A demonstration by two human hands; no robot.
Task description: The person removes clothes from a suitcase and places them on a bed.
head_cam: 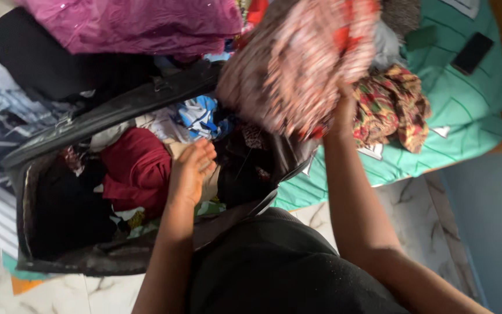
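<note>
Nearest the camera: person's black-clad lap and both bare forearms reaching forward, pale marble-look floor (413,215) below.

Left hand (192,170): fingers extended and loosely spread, palm down, inside the open black suitcase (71,256). Not clamped on anything. It rests on or just above the packed clothes; can't tell whether it's actual contact. Just left of the hand is a dark red garment (137,168); a beige piece lies under the fingers. Black fabric fills the suitcase's left end, with bits of green and yellow print along the near wall.

Right hand (344,102): raised, closed on the lower edge of a pink-and-red patterned garment (297,64). Fingers are mostly buried in the cloth, but the garment clearly hangs from this grip. It's held in the air above the suitcase's right end and the bed edge, motion-blurred.

Further in: blue-and-white printed cloth (198,116) at the far side of the suitcase, beside the raised lid (117,107).

On the right, a teal bedsheet (466,116) with a crumpled red, green and yellow floral garment (393,104) on it, just right of the right wrist. A black phone (472,53) lies well beyond, near the sheet's far corner.

Farthest, top left: a magenta garment (135,23) piled on black clothing behind the lid.
</note>
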